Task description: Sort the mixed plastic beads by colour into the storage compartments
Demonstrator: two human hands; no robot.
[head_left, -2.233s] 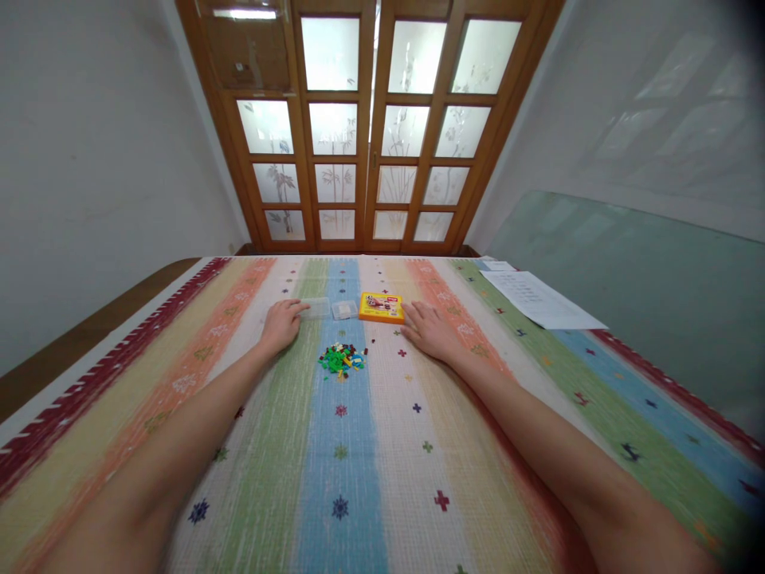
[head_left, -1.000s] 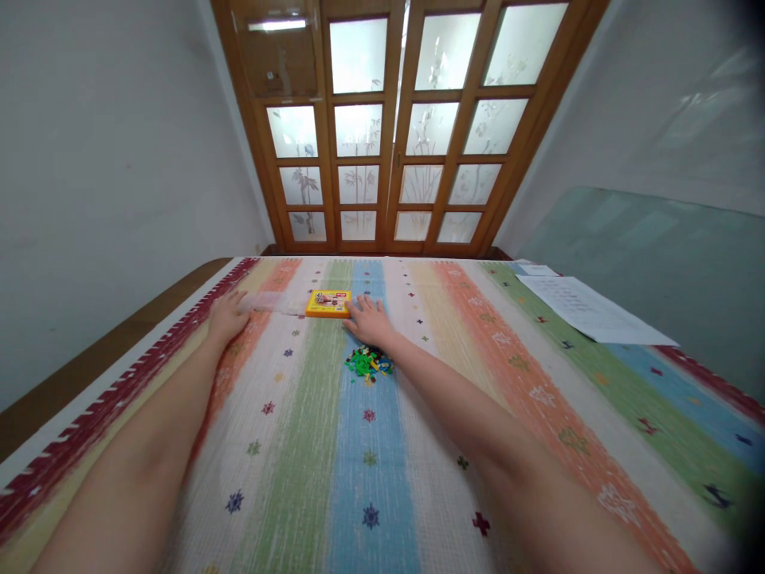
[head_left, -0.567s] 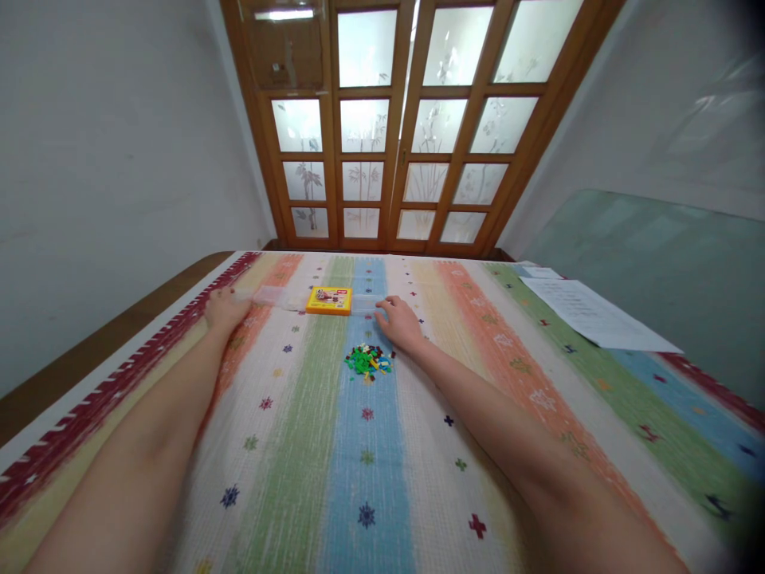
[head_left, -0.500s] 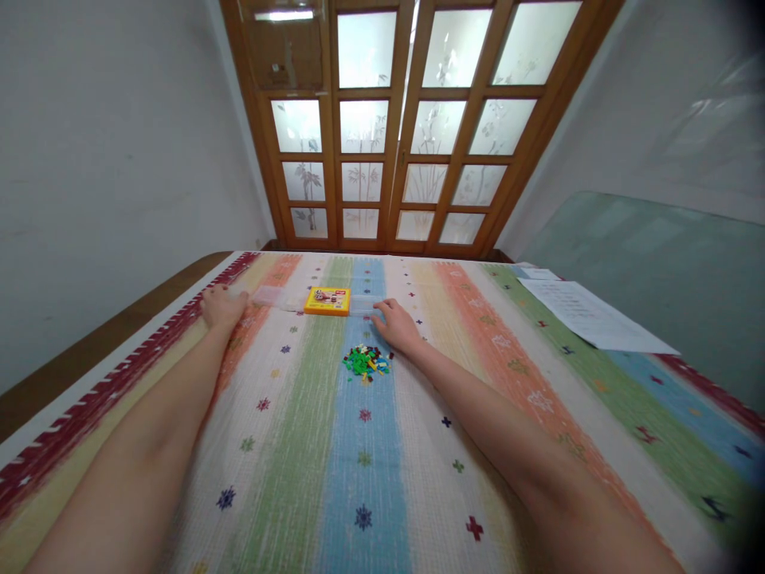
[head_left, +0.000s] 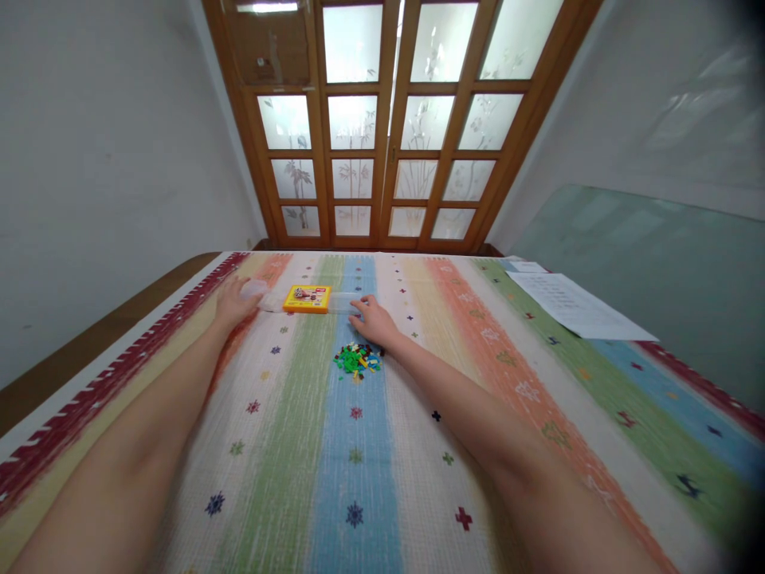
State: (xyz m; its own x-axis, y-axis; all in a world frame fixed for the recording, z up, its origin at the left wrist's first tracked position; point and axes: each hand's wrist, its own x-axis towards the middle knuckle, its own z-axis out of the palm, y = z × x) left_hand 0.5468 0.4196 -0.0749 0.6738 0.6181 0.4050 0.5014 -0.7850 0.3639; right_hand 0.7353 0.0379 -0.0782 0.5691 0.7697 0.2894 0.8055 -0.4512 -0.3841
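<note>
My left hand (head_left: pixel 234 300) is at the far left of the striped cloth (head_left: pixel 358 446), fingers curled on a small clear plastic box (head_left: pixel 254 288). A yellow flat box (head_left: pixel 307 298) lies just right of it. Next to that box is a clear plastic tray (head_left: pixel 338 301), and the stretched fingertips of my right hand (head_left: pixel 373 319) rest on its right end. A small pile of coloured toy bricks (head_left: pixel 356 360), mostly green, sits on the blue stripe just in front of my right hand.
Printed paper sheets (head_left: pixel 565 304) lie at the far right of the cloth. A glass pane (head_left: pixel 645 271) leans on the right wall. Wooden doors with frosted panes (head_left: pixel 370 127) stand beyond the table. The table's left wooden edge (head_left: pixel 101 339) is bare.
My left hand carried the clear box leftward, away from the yellow box. My right hand crossed from the yellow box's right side to the clear tray. The view shifted slightly.
</note>
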